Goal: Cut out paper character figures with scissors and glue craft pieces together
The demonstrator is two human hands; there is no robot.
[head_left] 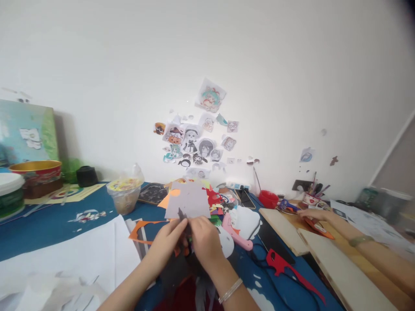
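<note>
At the middle of the head view, low over the blue surface (39, 237): our left hand (169, 237) and right hand (204, 237), drawn together, fingers of both closed on a dark piece (182, 214). Its upper tip points up in front of a grey sheet (188, 201); its lower part is hidden by the hands, and we cannot tell what it is. Bracelet (231, 290), one, on our right wrist.

To the left: orange offcut (139, 230), beside our left hand; white sheets (97, 246), spread; lidded cup (125, 196), upright; black jar (87, 176); red and gold tin (37, 172); white-lidded tub (11, 194).

To the right: pink tool (238, 239), near our right hand; red tool (275, 261), lying by a black cable; red pot (268, 199); two pale boards (340, 268). Beyond these, another person's hand (314, 214) rests at an orange item (320, 229), near a cup of pens (316, 200).

Behind: white wall (129, 65), bearing a cluster of paper pictures (205, 147).
</note>
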